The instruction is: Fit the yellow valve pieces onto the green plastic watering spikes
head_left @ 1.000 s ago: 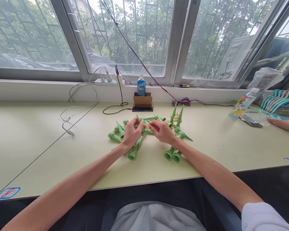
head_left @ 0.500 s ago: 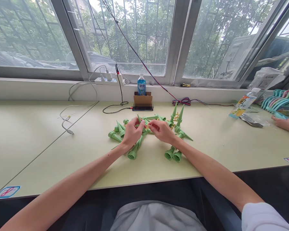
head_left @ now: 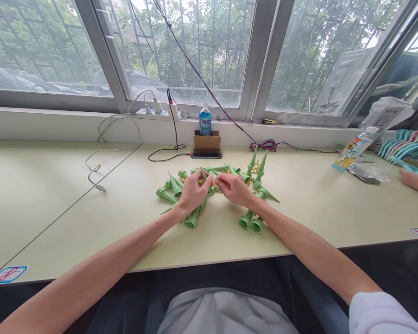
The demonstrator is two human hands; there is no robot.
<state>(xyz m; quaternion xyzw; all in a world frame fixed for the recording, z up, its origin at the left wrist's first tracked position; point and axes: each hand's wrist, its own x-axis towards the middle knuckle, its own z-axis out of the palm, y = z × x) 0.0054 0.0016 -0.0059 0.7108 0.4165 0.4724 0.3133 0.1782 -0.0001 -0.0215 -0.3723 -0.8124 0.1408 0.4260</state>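
Note:
My left hand [head_left: 194,190] is closed around a green plastic watering spike [head_left: 203,174], its pointed tip sticking up past the fingers. Close beside it, my right hand [head_left: 235,189] pinches a small yellow piece [head_left: 215,182] at the spike, partly hidden by the fingertips. Several more green spikes lie around both hands, among them one with its threaded open end [head_left: 191,221] toward me. To the right of my right hand, two spikes [head_left: 261,166] stand point up near some yellow pieces [head_left: 255,169].
Behind the spikes are a phone [head_left: 206,156], a cardboard box [head_left: 214,142] and a blue bottle [head_left: 205,121]. Cables run from a power strip [head_left: 153,115]. At right lie a tilted drink bottle [head_left: 354,149] and hangers [head_left: 404,147], with another person's hand [head_left: 413,178] beside them.
The view has shifted slightly. Both hands stay together over the pile, with the held spike dipping a little. The other person's hand at far right has moved slightly right.

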